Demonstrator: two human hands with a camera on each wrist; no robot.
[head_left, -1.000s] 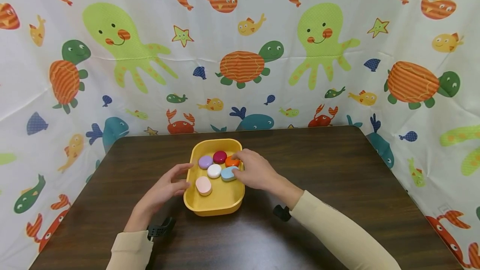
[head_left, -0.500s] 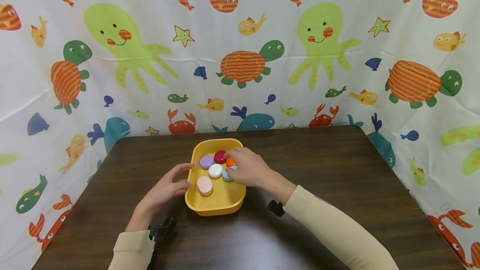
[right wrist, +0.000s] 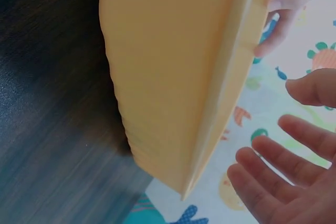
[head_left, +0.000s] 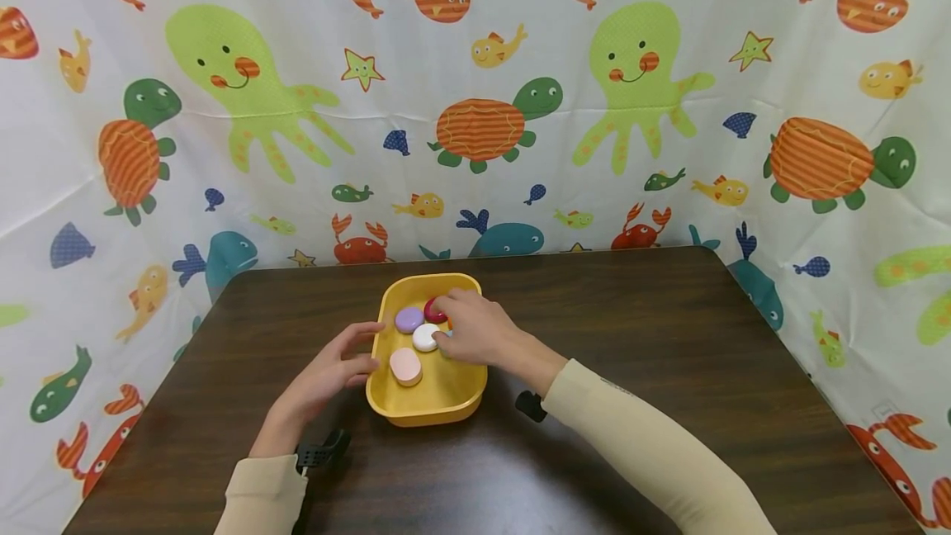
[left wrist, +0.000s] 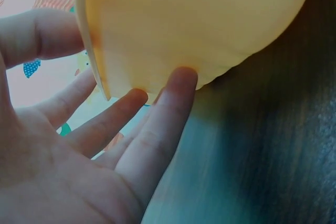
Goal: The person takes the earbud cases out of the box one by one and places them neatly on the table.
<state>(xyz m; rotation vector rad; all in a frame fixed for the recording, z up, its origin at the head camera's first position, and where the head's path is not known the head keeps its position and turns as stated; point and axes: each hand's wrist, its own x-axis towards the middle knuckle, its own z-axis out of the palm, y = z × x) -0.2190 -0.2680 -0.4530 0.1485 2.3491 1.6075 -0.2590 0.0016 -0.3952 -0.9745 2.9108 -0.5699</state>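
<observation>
Your right hand (head_left: 475, 329) had shifted left across the yellow tray (head_left: 427, 419), fingers parted and holding nothing, bringing it nearest the white piece (head_left: 426, 338) and crimson piece (head_left: 434, 312), both inside; no piece appeared lifted. Your left hand (head_left: 328, 373), fingers extended, touched the tray.

The head view looks forward and down; both closer wrist views share the yellow tray (left wrist: 194, 19).

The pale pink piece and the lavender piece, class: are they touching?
Apart: the head view shows bare yellow tray between the pale pink piece and the lavender piece.
</observation>
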